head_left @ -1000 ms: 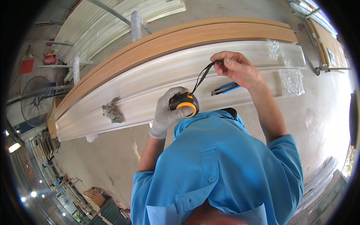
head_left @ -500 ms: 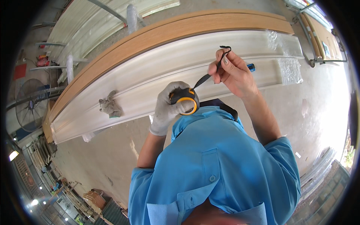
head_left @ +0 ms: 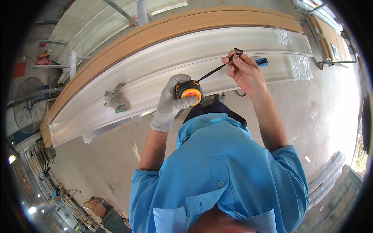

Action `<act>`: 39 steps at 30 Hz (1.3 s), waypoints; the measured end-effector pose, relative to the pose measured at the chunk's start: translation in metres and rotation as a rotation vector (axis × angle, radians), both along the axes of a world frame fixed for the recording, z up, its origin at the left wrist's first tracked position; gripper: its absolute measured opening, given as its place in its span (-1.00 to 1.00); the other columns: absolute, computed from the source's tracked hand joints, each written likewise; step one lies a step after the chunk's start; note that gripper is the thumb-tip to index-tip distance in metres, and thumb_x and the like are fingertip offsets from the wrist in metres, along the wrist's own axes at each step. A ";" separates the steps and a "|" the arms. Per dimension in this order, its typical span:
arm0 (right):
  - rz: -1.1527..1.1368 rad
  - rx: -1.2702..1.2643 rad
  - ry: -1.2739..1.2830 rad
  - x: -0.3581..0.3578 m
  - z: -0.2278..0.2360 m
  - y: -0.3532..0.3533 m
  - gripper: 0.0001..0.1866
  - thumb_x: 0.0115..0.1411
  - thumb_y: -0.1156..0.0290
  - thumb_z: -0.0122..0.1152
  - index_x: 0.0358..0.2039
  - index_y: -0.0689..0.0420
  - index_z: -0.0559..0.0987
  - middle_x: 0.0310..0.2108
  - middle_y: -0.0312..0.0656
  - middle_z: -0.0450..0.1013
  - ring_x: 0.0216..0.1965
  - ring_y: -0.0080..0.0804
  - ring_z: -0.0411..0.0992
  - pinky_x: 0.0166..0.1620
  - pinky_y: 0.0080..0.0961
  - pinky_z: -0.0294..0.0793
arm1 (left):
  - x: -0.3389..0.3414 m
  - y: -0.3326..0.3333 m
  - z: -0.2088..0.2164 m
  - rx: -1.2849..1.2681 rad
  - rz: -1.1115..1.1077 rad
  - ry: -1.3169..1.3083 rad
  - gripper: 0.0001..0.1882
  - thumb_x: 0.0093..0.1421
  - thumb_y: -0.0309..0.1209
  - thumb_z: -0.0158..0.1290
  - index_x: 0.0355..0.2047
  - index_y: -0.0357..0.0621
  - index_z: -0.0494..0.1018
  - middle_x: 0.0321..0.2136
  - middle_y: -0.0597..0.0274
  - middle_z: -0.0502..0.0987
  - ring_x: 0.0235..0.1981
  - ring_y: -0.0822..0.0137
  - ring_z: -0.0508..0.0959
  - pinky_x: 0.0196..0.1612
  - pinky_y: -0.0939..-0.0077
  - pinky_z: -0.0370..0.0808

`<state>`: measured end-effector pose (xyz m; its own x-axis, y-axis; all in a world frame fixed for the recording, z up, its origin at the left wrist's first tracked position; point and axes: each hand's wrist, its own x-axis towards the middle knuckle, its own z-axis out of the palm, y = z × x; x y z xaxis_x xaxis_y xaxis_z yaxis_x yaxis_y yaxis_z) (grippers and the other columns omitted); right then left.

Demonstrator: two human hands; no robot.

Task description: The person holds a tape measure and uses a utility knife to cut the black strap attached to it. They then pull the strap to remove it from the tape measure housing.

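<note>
A black and orange tape measure (head_left: 192, 93) is gripped in my left hand (head_left: 169, 103), which wears a grey glove; the thumb lies across its round orange face. From its top a black wrist strap (head_left: 214, 72) stretches up to the right. My bare right hand (head_left: 246, 72) pinches the far end of that strap between thumb and fingers, and a short loop sticks out past the fingertips. Both hands are over the near edge of long pale panels (head_left: 147, 83). On those panels, left of my gloved hand, lies a loose grey glove (head_left: 115, 99).
A blue tool (head_left: 262, 62), its kind unclear, lies on the panels beside my right hand. Behind them runs a long wood-coloured board (head_left: 186, 22). Clear plastic wrap (head_left: 300, 66) covers the panels' right ends. A large fan (head_left: 31, 105) stands far left, a wheeled rack (head_left: 330, 42) far right.
Both hands have moved slightly away from my body, the left carrying the tape measure. The strap is now stretched longer and straighter between them, with the right hand nearer its end.
</note>
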<state>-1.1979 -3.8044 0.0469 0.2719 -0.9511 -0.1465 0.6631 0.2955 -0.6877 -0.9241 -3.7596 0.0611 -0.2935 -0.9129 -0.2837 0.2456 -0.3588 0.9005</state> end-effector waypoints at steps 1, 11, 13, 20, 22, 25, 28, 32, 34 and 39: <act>-0.004 -0.033 0.001 0.000 -0.003 0.002 -0.82 0.50 0.39 0.08 -0.02 0.16 0.58 -0.11 -0.12 0.60 -0.28 -0.62 0.47 -0.17 -0.64 0.48 | 0.003 0.000 -0.001 0.033 0.008 -0.008 -0.24 -0.04 -0.62 0.47 0.15 -0.23 0.33 -0.04 0.00 0.60 -0.04 0.20 0.64 0.04 0.30 0.65; -0.108 -0.050 0.090 -0.007 -0.014 0.019 -0.80 0.44 0.47 0.15 0.04 0.15 0.58 -0.07 -0.07 0.60 -0.29 -0.62 0.51 -0.17 -0.64 0.49 | 0.011 0.012 -0.012 -0.169 0.061 -0.050 -0.31 -0.03 -0.65 0.44 0.10 -0.21 0.36 -0.05 0.05 0.60 -0.06 0.27 0.64 0.04 0.39 0.63; -0.122 -0.069 0.196 -0.014 -0.015 0.019 -0.79 0.43 0.47 0.18 0.04 0.17 0.58 -0.07 -0.07 0.60 -0.29 -0.60 0.52 -0.16 -0.63 0.50 | 0.013 0.018 -0.014 -0.166 0.082 -0.047 -0.33 -0.01 -0.64 0.42 0.10 -0.21 0.37 -0.04 0.08 0.60 -0.07 0.28 0.64 0.03 0.40 0.63; -0.189 -0.458 1.464 -0.100 -0.007 -0.005 -0.55 0.17 0.41 0.44 0.10 0.02 0.60 -0.01 -0.18 0.61 -0.08 -0.30 0.56 0.07 -0.36 0.51 | 0.020 0.056 -0.028 -0.042 0.385 0.105 -0.43 0.12 -0.50 0.32 0.14 -0.29 0.41 -0.05 0.08 0.61 -0.02 0.26 0.62 0.11 0.36 0.56; 0.043 -0.721 1.831 -0.121 -0.014 -0.013 -0.50 0.09 0.40 0.47 0.09 -0.01 0.61 0.01 -0.19 0.60 0.04 -0.19 0.52 0.17 -0.22 0.45 | 0.016 0.069 -0.036 -0.058 0.427 0.078 -0.43 0.12 -0.48 0.33 0.13 -0.29 0.41 -0.02 0.08 0.61 0.00 0.26 0.61 0.14 0.35 0.54; 0.211 -0.842 1.803 -0.134 -0.034 -0.022 -0.49 0.04 0.37 0.48 0.07 -0.02 0.64 0.09 -0.19 0.54 0.17 -0.09 0.38 0.27 -0.10 0.30 | 0.000 0.092 -0.044 0.046 0.594 -0.028 -0.42 0.13 -0.50 0.31 0.16 -0.32 0.40 0.01 0.06 0.60 0.04 0.24 0.60 0.15 0.36 0.54; 0.268 -0.968 1.785 -0.141 -0.055 -0.031 -0.52 0.09 0.35 0.45 0.07 -0.02 0.64 0.09 -0.19 0.52 0.17 -0.12 0.38 0.28 -0.10 0.28 | -0.033 0.112 -0.047 -0.034 0.706 -0.258 -0.47 0.09 -0.45 0.35 0.06 -0.29 0.46 -0.04 0.07 0.60 0.00 0.24 0.60 0.12 0.35 0.54; 0.293 -1.172 1.720 -0.155 -0.074 -0.052 -0.57 0.13 0.39 0.39 0.05 0.12 0.61 -0.10 -0.04 0.50 0.01 0.05 0.42 0.14 -0.05 0.36 | -0.083 0.145 -0.046 0.080 0.780 -0.182 -0.49 0.05 -0.37 0.38 0.00 -0.25 0.51 -0.11 0.10 0.59 -0.04 0.24 0.57 0.09 0.30 0.53; 0.445 -0.978 1.630 -0.163 -0.082 -0.065 -0.60 0.10 0.45 0.36 -0.02 0.21 0.56 -0.09 0.00 0.45 -0.02 0.04 0.42 0.13 -0.09 0.37 | -0.103 0.159 -0.048 0.094 0.837 -0.210 -0.48 0.05 -0.35 0.39 0.00 -0.27 0.51 -0.14 0.12 0.60 -0.07 0.28 0.57 0.04 0.38 0.53; 0.435 -0.973 1.433 -0.151 -0.095 -0.087 -0.60 0.24 0.49 0.30 0.07 0.21 0.43 -0.16 -0.06 0.42 -0.19 -0.13 0.47 -0.04 -0.23 0.50 | -0.141 0.215 -0.061 0.184 1.033 -0.100 -0.50 0.07 -0.40 0.41 -0.01 -0.22 0.49 -0.16 0.25 0.60 -0.12 0.41 0.57 0.02 0.47 0.53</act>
